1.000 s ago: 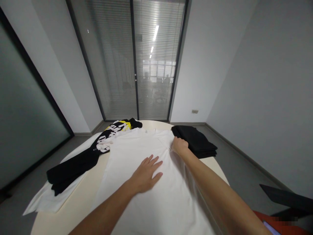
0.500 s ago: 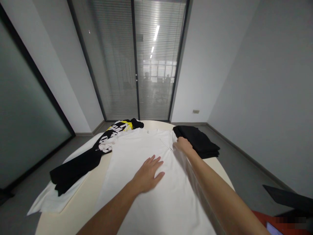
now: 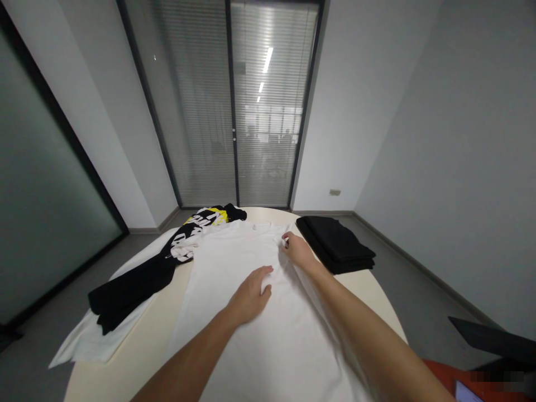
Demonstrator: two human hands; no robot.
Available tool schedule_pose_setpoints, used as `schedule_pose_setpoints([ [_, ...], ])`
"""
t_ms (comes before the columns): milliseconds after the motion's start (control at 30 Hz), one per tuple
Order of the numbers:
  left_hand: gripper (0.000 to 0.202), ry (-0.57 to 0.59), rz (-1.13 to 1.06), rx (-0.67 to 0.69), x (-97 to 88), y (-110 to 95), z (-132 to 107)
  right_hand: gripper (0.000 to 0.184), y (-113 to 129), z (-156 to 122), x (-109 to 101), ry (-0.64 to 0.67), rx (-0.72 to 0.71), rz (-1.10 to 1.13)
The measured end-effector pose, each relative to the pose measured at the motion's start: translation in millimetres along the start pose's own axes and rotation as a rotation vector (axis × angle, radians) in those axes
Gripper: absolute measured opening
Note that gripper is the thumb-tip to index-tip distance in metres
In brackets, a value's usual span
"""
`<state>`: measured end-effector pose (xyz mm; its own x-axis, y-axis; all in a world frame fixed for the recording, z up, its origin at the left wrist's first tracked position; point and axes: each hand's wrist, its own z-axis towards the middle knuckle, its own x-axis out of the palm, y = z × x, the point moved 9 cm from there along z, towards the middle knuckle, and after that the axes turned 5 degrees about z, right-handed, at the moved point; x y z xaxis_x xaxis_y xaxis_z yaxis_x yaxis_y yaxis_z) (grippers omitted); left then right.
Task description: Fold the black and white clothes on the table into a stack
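A white T-shirt (image 3: 234, 262) lies spread out, its collar at the far end. My right hand (image 3: 297, 251) pinches the shirt's right side near the sleeve, and cloth is drawn up and inward there. Shadowed folds run from that grip toward me along the right side. Over the middle of the shirt rests my left hand (image 3: 250, 296), its thumb apart from the fingers and nothing held between them. The shirt's near end runs out of the picture below.
A round cream table (image 3: 377, 298) carries everything. Folded black clothes (image 3: 337, 245) are stacked at its right. On the left lie a black garment with white and yellow print (image 3: 138, 290) and white cloth (image 3: 90, 343). A red object (image 3: 439, 374) shows at lower right.
My right hand has moved left and inward, bringing the shirt's right side with it. The fingers of my left hand have drawn closer together; that hand stays over the shirt's middle.
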<state>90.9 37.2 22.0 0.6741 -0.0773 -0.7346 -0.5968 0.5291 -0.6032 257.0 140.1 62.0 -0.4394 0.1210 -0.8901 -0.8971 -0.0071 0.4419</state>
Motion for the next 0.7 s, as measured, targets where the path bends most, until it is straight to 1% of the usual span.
schedule_pose_setpoints([
  [67, 0.048, -0.010, -0.028, -0.025, -0.5, 2, 0, 0.037, 12, -4, 3, -0.007, -0.108, 0.028],
  [167, 0.046, -0.032, -0.062, -0.031, -1.7, 4, 1, 0.036, 31, -13, 11, 0.006, -0.310, 0.096],
  [267, 0.039, -0.057, -0.060, -0.005, -4.1, 3, 2, 0.039, 38, -18, 27, 0.093, -0.415, 0.178],
  [367, 0.034, -0.058, -0.017, 0.058, -6.0, -4, 2, 0.036, 33, -18, 40, 0.177, -0.427, 0.293],
  [467, 0.037, -0.014, 0.074, 0.203, -4.1, -23, -2, 0.030, 22, -14, 42, 0.200, -0.405, 0.432],
  [533, 0.042, 0.044, 0.145, 0.314, 0.8, -38, -5, 0.034, 13, -12, 44, 0.253, -0.377, 0.532],
  [600, 0.046, 0.116, 0.213, 0.404, 7.9, -51, -7, 0.039, 6, -12, 48, 0.338, -0.345, 0.629],
  [700, 0.051, 0.227, 0.322, 0.483, 20.9, -64, -8, 0.041, 2, -15, 50, 0.444, -0.335, 0.731],
])
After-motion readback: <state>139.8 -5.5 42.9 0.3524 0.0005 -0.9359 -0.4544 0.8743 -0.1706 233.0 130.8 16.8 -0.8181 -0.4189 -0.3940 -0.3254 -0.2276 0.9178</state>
